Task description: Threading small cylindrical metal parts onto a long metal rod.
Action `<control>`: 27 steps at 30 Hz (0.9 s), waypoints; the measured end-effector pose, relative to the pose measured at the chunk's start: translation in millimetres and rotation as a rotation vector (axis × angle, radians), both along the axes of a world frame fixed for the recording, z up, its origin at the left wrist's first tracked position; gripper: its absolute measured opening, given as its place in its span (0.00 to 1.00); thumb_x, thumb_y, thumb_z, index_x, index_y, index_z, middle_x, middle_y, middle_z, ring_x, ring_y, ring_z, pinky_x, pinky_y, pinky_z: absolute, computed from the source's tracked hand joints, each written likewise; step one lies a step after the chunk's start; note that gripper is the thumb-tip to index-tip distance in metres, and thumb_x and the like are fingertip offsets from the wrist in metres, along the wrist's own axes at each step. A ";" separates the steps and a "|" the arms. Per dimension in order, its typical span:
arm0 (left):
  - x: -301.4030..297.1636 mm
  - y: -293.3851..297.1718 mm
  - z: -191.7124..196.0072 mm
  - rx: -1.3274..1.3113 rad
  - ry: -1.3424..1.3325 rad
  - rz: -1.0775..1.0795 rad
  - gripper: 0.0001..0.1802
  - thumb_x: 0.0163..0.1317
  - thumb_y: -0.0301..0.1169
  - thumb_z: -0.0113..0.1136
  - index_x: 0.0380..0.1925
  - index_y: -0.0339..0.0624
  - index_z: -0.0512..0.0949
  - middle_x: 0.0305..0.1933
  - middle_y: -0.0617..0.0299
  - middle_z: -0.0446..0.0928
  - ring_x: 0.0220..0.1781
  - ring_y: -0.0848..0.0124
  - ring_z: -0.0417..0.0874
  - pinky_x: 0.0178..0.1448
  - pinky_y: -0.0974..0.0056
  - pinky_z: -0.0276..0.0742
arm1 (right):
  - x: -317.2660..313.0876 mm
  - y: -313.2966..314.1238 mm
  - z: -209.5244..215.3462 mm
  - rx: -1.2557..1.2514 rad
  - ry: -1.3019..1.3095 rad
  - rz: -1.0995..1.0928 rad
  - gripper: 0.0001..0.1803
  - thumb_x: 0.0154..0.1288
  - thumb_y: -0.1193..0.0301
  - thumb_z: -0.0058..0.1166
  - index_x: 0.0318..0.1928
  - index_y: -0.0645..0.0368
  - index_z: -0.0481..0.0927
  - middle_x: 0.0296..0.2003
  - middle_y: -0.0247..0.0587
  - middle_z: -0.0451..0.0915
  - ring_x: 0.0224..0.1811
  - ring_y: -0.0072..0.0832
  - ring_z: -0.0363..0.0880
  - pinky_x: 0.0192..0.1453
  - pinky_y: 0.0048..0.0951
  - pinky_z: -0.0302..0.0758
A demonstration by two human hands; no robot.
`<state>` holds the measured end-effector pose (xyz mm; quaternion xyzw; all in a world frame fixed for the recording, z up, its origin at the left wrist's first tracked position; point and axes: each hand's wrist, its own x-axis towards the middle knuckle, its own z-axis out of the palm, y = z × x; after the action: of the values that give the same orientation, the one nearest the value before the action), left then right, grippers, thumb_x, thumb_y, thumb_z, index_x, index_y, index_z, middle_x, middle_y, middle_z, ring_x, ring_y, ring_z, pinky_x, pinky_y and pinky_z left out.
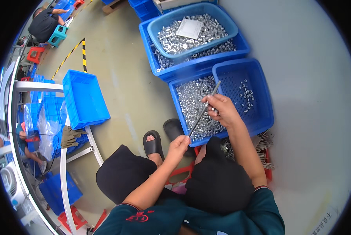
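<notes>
A thin dark metal rod (200, 118) slants between my hands above a blue bin (176, 105) filled with small shiny metal sleeves. My left hand (178, 149) pinches its lower end, near the bin's front edge. Higher up, the fingers of my right hand (224, 111) close around the rod, whose lighter tip sticks out beyond them. Small metal pieces (214, 111) show among the right fingers; how many is hidden. To the right, a blue perforated basket (259, 113) overlaps the bin and holds scattered small ring-shaped parts (246, 94).
Behind, a light-blue tub (154, 37) of metal parts with a white card (190, 28) rests in a larger blue bin (148, 49). Thin metal rods (265, 143) lie beside my right knee. At left, a blue crate (87, 98) sits on a white frame. People sit farther left.
</notes>
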<state>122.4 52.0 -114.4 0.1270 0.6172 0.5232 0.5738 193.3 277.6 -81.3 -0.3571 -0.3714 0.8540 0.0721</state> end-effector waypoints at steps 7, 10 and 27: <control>-11.4 11.8 -10.8 0.011 0.001 0.185 0.17 0.68 0.43 0.44 0.23 0.47 0.66 0.16 0.75 0.55 0.16 0.84 0.52 0.20 0.76 0.45 | -2.0 -14.1 -20.0 -0.157 0.067 0.256 0.15 0.65 0.68 0.50 0.47 0.65 0.76 0.20 0.28 0.67 0.15 0.12 0.60 0.15 0.12 0.52; -22.3 7.0 -10.3 0.011 0.033 0.200 0.17 0.68 0.42 0.43 0.23 0.46 0.66 0.16 0.74 0.56 0.17 0.84 0.53 0.21 0.76 0.45 | 8.6 -9.7 -43.8 -0.394 0.142 0.061 0.18 0.67 0.66 0.47 0.51 0.66 0.71 0.26 0.35 0.70 0.17 0.14 0.62 0.14 0.11 0.54; -19.5 -60.5 -47.4 -0.108 0.284 0.129 0.16 0.66 0.35 0.50 0.19 0.42 0.68 0.19 0.74 0.60 0.22 0.83 0.57 0.26 0.75 0.52 | 3.6 -7.7 -68.4 -0.655 0.403 -0.201 0.12 0.68 0.65 0.44 0.44 0.61 0.71 0.28 0.36 0.69 0.18 0.16 0.61 0.13 0.13 0.55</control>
<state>102.9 -8.5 -161.9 0.1287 0.7264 0.5017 0.4518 197.0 269.8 -149.7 -0.2211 -0.0208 0.9689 0.1090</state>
